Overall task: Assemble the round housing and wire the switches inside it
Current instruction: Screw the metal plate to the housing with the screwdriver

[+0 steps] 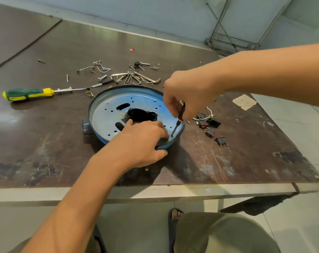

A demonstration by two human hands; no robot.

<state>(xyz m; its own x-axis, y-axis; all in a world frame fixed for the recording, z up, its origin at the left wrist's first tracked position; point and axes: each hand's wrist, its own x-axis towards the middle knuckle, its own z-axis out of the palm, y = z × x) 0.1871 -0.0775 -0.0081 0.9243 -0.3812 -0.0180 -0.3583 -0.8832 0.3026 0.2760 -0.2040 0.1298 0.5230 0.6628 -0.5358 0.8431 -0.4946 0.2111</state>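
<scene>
While the round housing [90, 106] lay flat on the dark table [45, 139], both hands worked its near-right edge. Taking the housing as the clock face, with 12 o'clock pointing away from the person, the left hand [138, 141] sat at about 5 o'clock. It held the rim between a thumb outside the blue wall and fingers laid on the silver plate [107, 114] inside. The right hand [188, 94] came in from 2 o'clock, its fingers curled round one small screwdriver [180, 115] with a black and orange handle. The screwdriver stood nearly upright, its tip on the plate at about 4 o'clock, just beside the left fingertips. One black part [138, 115] showed through the plate's middle opening, and one black knob [86, 127] stuck out of the wall at 8 o'clock.

Out at 3 o'clock, near the housing but apart from it, lay four small black switches [210, 133], three of which showed red. With them were one squarer black socket [213, 123] and some thin white wire [210, 111]. A second screwdriver [27, 94], green and yellow, lay at 10 o'clock. One bundle of hex keys [136, 79] lay at 12 o'clock, among loose screws [102, 78] too scattered to count surely.
</scene>
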